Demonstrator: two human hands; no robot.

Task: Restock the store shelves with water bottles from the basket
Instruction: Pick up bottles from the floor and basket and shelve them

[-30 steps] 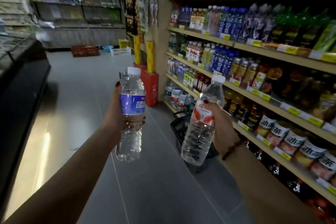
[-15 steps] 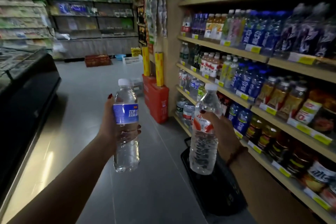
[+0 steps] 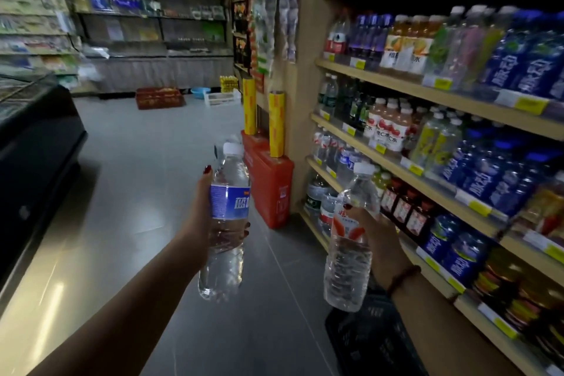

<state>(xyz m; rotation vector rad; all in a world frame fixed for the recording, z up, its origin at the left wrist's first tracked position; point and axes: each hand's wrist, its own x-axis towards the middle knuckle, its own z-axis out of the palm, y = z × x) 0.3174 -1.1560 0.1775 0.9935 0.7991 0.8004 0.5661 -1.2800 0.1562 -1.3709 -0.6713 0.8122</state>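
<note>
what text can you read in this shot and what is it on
"脉动": blue bottles on the shelf.
"蓝", partly cut off: blue-label bottle in the left hand.
Blurred: print on the red-label bottle in the right hand.
Too small to read: yellow price tags.

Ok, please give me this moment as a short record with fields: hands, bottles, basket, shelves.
left hand: grips blue-label bottle, cap on
right hand: grips red-label bottle, cap on
basket: black, on the floor, below the right hand
shelves: at the right, stocked with drinks
progress: both held bottles not yet shelved
</note>
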